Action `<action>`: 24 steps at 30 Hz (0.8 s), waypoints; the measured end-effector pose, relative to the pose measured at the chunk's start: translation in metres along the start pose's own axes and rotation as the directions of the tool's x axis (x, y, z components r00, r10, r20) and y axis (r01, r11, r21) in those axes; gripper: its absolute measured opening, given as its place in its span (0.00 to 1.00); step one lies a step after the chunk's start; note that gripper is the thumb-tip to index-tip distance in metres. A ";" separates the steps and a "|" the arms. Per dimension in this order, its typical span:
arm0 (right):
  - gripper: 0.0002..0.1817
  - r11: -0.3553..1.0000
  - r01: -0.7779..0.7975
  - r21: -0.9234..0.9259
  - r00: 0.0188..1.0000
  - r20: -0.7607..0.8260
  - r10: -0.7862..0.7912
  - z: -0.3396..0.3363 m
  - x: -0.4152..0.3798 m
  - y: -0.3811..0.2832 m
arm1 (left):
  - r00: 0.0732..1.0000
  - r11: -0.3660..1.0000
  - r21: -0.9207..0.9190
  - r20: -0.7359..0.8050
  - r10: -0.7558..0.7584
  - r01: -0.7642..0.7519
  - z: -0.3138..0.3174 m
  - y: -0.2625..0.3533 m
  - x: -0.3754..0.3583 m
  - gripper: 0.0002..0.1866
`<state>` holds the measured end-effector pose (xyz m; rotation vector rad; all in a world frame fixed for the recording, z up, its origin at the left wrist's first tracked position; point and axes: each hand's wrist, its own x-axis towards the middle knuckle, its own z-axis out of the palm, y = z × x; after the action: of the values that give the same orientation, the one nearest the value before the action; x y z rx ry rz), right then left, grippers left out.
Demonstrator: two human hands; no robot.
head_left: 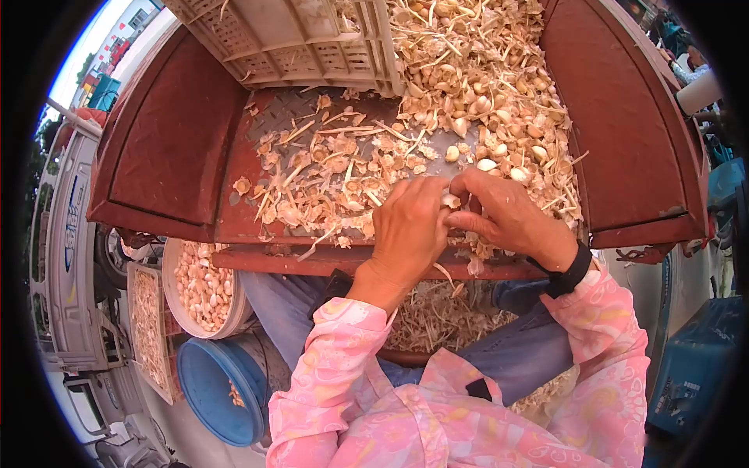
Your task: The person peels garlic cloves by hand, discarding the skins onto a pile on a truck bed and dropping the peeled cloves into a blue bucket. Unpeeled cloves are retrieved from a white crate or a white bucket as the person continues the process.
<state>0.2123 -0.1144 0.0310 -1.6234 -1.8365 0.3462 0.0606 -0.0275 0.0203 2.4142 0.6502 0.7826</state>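
Red cart bed [628, 125]: this is your bench, so I'd work low over it and let the skins drop inside rather than on your lap
Garlic heap [460, 66]: cloves, stems and papery skin all mixed, piled beyond your hands and to the right; handy spot, imo, just don't drag your sleeve through it
Pale crate [308, 39]: tipped on its side at the far left of the bed, well clear of your elbows
Blue bucket [195, 382]: down on the left, only a few pieces showing inside
White bucket [169, 292]: beside the blue bucket and loaded with cloves, so watch your knee there
Left hand [409, 214]: fingers curled in, back of the hand to the camera, so I can't tell what they close on; I'd use it as the steady side
Right hand [511, 214]: thumb and index in a narrow pinch on the piece; roll the thumb rather than dig the nail in, less bruising that way
Bare clove [486, 164]: lying just beside your right knuckles, easy to knock back into the skins
Pale garlic piece [452, 201]: right between your 2 hands at the fingertips, above the bed's front edge; small and probably slick, so pinch lightly
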 end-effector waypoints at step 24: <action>0.05 0.894 -0.289 -0.343 0.954 -0.176 0.241 -0.005 0.001 0.019 | 0.950 0.936 -0.196 -0.166 0.264 -0.294 -0.006 -0.012 -0.029 0.10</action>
<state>0.2306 -0.1107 0.0242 -2.1097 -1.6494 0.0074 0.0324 -0.0336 0.0063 2.2893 0.2528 1.0850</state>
